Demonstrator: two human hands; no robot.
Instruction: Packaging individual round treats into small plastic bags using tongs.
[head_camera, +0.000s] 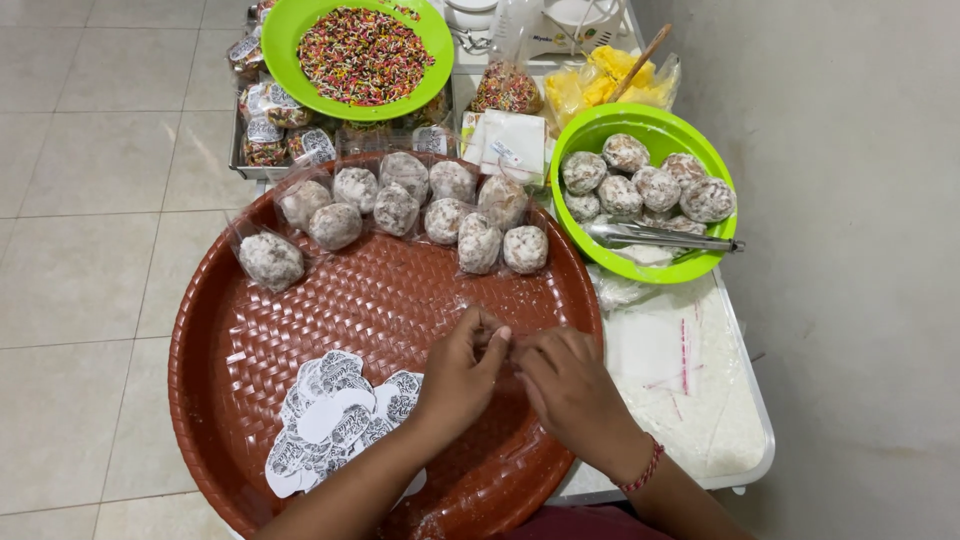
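The large round woven brown tray (300, 330) takes up most of the view and lies over the white bench (745, 455). Above its near middle the left hand (460, 375) and the right hand (570, 385) meet, fingertips pinched together on a small clear plastic piece (508, 343), most likely a wrapper, though it is too small and too covered to identify with certainty. It sits directly between the two sets of fingers, touching both, and its long axis cannot be told; neither hand is nearer than the other, and both sets of fingers are closed on it. Along the far rim of the tray stands a curved row of wrapped coated balls (440, 210), each in clear film, with one apart at the left (270, 260). On the near left of the tray, just beside the left wrist, lies a loose heap of printed paper labels (330, 415). To the right, well apart from the hands, a green bowl (650, 268) holds unwrapped coated balls (640, 185) with metal tongs (660, 238) laid across its near rim. A white tray of grated white flakes (700, 400) sits near the right forearm (a red thread band is on that wrist). At the far end a second green bowl (290, 40) holds multicoloured sprinkles (362, 55).
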